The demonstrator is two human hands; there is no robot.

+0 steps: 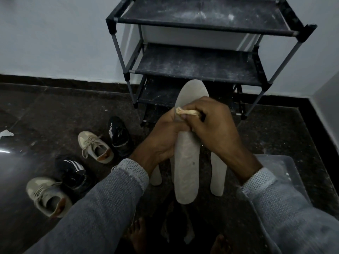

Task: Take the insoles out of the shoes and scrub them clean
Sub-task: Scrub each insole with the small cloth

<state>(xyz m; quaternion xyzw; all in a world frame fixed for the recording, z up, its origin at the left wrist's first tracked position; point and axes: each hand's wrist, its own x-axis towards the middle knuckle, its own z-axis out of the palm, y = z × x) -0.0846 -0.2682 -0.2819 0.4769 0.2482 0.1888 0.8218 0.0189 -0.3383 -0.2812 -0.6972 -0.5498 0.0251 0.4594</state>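
Observation:
A long white insole (186, 167) is held up in front of me, toe end pointing away. My left hand (165, 138) grips it around the middle from the left. My right hand (212, 123) pinches a crumpled beige cloth (186, 112) and presses it against the insole's upper part. Two more white insoles lie on the dark floor below, one (218, 173) to the right and one (156, 176) partly hidden behind my left wrist. Two beige sneakers (95, 146) (46, 196) and two black striped shoes (118, 135) (73, 171) stand on the floor at the left.
A dusty black shoe rack (200, 65) with several shelves stands against the wall straight ahead. A clear plastic tub (286, 173) sits at my right, partly behind my sleeve. My bare feet (139, 235) show at the bottom. A scrap of paper (6, 133) lies far left.

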